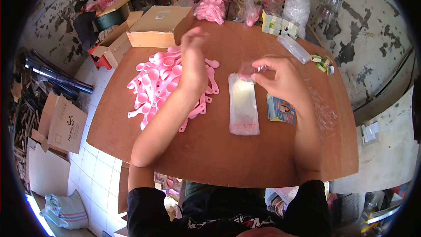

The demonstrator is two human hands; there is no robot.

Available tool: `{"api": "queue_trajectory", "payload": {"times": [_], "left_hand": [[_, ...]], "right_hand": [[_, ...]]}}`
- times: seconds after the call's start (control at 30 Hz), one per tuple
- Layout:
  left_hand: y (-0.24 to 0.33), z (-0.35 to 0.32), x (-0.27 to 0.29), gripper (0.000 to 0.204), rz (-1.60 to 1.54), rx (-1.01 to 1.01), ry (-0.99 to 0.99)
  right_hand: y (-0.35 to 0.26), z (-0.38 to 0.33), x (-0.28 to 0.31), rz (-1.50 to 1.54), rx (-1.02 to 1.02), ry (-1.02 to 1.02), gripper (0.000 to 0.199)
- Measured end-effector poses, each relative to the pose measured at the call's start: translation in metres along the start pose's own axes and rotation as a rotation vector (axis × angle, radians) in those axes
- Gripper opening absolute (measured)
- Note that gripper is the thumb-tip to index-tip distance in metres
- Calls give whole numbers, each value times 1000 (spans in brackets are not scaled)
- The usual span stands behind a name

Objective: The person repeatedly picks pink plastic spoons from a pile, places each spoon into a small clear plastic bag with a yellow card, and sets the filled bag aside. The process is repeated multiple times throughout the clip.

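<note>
My left hand is raised over the far side of a heap of pink plastic scoops. Motion smears its fingers, so their grip is unclear. Thumb and fingertips of my right hand pinch a small clear plastic bag. Directly under that bag, a flat stack of clear plastic bags lies lengthwise on the brown table. Beside the stack, partly behind my right forearm, are several blue printed cards.
A closed cardboard box stands at the far left of the table. Pink bagged goods are piled at the back. Small boxes, a clear packet and small yellow-green items sit far right. Another person is in the background.
</note>
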State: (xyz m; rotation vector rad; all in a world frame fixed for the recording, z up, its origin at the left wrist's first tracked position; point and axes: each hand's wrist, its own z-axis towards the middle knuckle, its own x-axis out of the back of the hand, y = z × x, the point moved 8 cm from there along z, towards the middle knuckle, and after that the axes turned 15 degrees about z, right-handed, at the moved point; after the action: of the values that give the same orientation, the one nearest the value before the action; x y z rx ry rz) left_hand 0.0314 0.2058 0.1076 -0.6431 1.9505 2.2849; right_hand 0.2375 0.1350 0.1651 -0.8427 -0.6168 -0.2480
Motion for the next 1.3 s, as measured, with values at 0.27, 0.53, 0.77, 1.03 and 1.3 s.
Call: {"api": "queue_trajectory", "payload": {"times": [0.27, 0.53, 0.77, 1.03, 1.3], "left_hand": [[11, -74, -98, 52, 525, -312, -1116], [11, -75, -100, 21, 436, -336, -828], [30, -83, -95, 16, 689, -597, -711], [38, -92, -92, 19, 803, -601, -892], [40, -112, -95, 20, 955, -701, -1008]], "right_hand": [[-3, -11, 41, 381, -56, 248, 13], [-17, -18, 56, 320, -29, 303, 10], [-55, -20, 49, -147, 314, 256, 13], [-64, -21, 37, -284, 391, 211, 14], [-49, -22, 30, -227, 267, 167, 7]]}}
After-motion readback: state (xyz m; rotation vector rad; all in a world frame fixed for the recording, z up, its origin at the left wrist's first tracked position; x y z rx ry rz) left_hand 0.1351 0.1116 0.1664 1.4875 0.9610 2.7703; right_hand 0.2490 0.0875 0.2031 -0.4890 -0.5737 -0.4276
